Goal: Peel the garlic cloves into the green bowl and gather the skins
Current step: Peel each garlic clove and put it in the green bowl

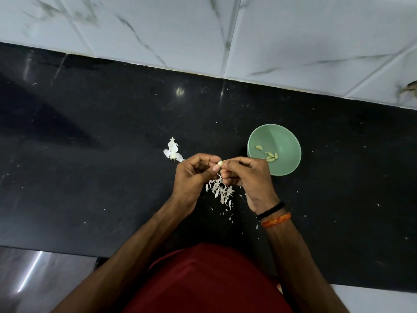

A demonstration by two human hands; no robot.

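Black stone counter [112, 132], white marble-veined wall tiles [293, 37] behind.

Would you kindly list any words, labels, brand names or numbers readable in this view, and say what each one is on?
None: no readable text shows. The round pale green bowl, the glossy black stone counter, the white marble-veined wall tiles, the red shirt and the black and orange wrist bands all bear no lettering.

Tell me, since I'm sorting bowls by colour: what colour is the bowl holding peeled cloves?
Pale green bowl, plain, seen in the head view.
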